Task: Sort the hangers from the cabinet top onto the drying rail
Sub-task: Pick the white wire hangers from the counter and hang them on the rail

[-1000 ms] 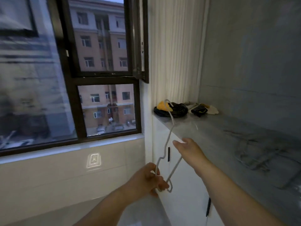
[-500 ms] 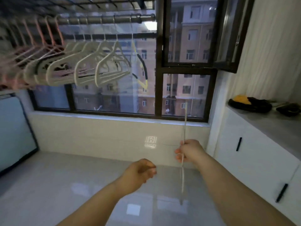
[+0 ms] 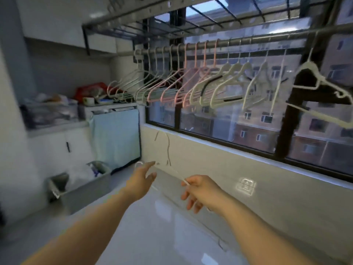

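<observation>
Our right hand pinched a thin white wire hanger. Our left hand was released, fingers straight, beside it, below the dark tubular rail.

A drying rail runs across the top, in front of a window, with a row of hangers hanging from it. Below, nearest the viewer, the left hand and right hand are side by side. The right pinches a single hanger that rises between them. A cabinet stands far left, with a bin on the floor before it.
</observation>
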Demonstrator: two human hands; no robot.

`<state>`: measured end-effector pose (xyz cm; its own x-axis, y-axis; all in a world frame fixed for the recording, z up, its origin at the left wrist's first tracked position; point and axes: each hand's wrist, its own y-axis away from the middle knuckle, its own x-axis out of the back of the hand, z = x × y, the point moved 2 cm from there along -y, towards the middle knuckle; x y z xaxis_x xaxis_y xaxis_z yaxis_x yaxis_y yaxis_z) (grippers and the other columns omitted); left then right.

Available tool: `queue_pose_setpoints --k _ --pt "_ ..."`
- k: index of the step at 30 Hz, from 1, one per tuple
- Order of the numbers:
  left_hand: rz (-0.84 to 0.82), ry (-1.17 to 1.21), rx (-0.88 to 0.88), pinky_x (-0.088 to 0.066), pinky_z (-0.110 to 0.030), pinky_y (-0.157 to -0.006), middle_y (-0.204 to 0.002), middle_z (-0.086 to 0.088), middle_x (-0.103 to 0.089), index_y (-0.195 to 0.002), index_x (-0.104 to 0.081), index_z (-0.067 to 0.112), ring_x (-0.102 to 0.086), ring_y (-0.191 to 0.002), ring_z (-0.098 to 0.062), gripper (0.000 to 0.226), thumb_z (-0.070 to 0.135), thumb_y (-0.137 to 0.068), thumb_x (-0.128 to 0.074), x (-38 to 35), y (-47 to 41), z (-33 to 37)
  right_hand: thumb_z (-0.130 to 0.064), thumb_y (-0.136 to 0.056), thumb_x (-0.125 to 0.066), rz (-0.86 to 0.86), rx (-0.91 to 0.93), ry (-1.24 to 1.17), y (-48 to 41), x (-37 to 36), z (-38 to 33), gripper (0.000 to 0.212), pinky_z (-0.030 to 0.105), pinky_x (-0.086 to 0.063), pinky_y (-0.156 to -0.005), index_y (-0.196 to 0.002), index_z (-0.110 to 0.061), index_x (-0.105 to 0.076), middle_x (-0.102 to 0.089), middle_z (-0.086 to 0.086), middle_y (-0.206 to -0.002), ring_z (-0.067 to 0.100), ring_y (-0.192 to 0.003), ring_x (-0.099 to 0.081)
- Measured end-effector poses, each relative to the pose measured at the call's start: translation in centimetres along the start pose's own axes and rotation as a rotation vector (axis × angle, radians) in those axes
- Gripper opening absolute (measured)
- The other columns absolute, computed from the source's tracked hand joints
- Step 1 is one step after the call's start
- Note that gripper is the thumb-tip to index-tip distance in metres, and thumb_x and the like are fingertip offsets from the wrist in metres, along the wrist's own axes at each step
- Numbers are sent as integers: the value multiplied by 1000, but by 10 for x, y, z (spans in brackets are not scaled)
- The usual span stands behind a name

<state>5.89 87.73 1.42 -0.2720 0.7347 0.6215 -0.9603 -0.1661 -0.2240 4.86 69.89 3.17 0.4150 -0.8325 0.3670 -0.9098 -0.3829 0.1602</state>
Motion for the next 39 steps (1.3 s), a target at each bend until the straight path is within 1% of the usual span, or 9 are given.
queue_pose_setpoints --k 5,12,15,20,23,26,29,34,39 --pt "179 42 -11 -35 -27 -90 -124 -20 -56 -125 -51 5 -52 -116 -30 36 6 -89 -52 83 -56 -40 3 -94 -33 -130 148 55 -78 -50 -66 25 15 -36 -30 -111 0 -50 -55 3 -65 3 -28 -48" --pt "350 71 -51 -40 -4 -60 -80 18 -57 -75 -61 30 -52 -75 3 12 27 -86 -58 174 -168 -64 -6 -96 -37 -256 271 40 -210 -93 -158 21 14 -38 -31 -84 -4 -54 -53 2 -61 3 -28 -49" --pt "433 28 6 -35 -14 -54 -65 9 -53 -63 -58 26 -45 -60 -2 24 28 -87 -57 206 -216 -72 -7 -96 -38 -262 308 21 -261 -105 -195 26 14 -37 -31 -73 -14 -48 -55 3 -61 4 -28 -49" --pt "556 53 -3 -31 -28 -61 -73 -11 -54 -84 -67 4 -46 -71 -19 22 21 -89 -54 261 -274 -86 -13 -97 -39 -268 372 49 -331 -133 -248 14 15 -42 -35 -98 -6 -51 -60 3 -68 5 -33 -54" --pt "565 69 -57 -32 -25 -72 -82 -10 -53 -93 -66 1 -46 -80 -17 18 13 -89 -53 286 -307 -102 -16 -98 -37 -260 394 171 -365 -153 -269 28 20 -45 -44 -121 -3 -48 -68 13 -93 11 -47 -55" --pt "536 92 -134 -33 -19 -70 -90 -8 -57 -104 -63 -2 -49 -88 -16 21 8 -89 -52 304 -348 -118 -19 -98 -38 -256 417 286 -394 -172 -285 28 19 -44 -48 -111 -1 -55 -67 19 -107 11 -51 -55" --pt "505 94 -240 -31 -17 -60 -93 -4 -56 -107 -63 3 -49 -89 -14 21 8 -89 -52 320 -393 -131 -25 -96 -42 -181 469 355 -424 -189 -309 27 18 -43 -47 -88 -6 -60 -71 11 -87 9 -49 -55" --pt "297 293 -361 -41 -23 -85 -103 -2 -60 -120 -56 4 -53 -99 -12 30 8 -91 -49 347 -475 -150 -26 -96 -43 13 411 390 -478 -205 -348 31 13 -43 -37 -69 -12 -52 -55 -2 -58 7 -46 -53" --pt "88 372 -483 -40 0 -57 -100 4 -58 -118 -57 4 -53 -85 -1 29 10 -90 -52 351 -550 -143 -19 -93 -48 273 331 346 -519 -191 -376 26 16 -47 -40 -68 -14 -47 -57 4 -60 6 -40 -54"
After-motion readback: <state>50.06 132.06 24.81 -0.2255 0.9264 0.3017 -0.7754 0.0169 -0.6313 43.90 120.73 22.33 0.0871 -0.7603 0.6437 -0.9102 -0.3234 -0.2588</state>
